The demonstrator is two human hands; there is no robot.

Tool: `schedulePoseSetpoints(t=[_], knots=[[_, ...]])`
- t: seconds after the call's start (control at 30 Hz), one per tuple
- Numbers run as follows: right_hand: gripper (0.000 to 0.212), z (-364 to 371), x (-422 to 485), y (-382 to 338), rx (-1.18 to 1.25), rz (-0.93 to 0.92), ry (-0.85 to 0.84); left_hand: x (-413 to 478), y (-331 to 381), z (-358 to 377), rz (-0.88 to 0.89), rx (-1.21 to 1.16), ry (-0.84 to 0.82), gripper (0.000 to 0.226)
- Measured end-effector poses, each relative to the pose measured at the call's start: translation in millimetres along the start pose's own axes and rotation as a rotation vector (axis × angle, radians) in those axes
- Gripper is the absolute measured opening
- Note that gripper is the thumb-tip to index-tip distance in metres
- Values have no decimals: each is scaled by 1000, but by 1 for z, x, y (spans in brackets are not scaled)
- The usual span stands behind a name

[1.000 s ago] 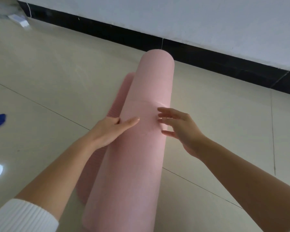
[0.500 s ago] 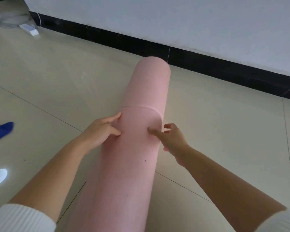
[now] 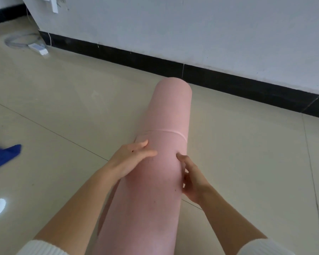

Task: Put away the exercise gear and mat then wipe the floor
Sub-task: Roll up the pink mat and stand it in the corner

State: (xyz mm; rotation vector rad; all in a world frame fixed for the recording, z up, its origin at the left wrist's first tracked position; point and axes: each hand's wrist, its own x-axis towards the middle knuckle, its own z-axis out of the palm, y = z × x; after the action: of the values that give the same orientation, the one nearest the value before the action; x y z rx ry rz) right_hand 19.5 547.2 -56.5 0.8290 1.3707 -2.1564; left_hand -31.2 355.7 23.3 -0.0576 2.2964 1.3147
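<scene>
Mat point(image 3: 168, 111) | left hand point(image 3: 129, 161) fingers flat on roll; right hand point(image 3: 193, 183) fingers bent, grip unclear | press evenly, keep roll tight, ends flush

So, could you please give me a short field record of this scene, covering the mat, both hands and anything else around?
mat: pink mat, rolled up, lying on the tiled floor
left hand: left hand rests flat on the roll's left side
right hand: right hand touches the roll's right side
other items: blue cloth at left edge; white power strip near the wall
</scene>
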Motion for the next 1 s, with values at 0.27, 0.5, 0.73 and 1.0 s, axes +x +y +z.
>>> schedulePoseSetpoints(t=[0.27,0.5,0.73,1.0], knots=[[86,-71,-61,-31,-51,-46,80,-28,16,75,-55,-226,-173,66],[98,-158,-130,-89,-180,-136,295,-37,72,153,81,-379,-366,102],[63,-231,-225,-160,-156,-432,366,-58,182,214,348,-227,-430,110],[61,-307,-324,-227,-143,-621,333,-100,304,271,452,-316,-519,62]])
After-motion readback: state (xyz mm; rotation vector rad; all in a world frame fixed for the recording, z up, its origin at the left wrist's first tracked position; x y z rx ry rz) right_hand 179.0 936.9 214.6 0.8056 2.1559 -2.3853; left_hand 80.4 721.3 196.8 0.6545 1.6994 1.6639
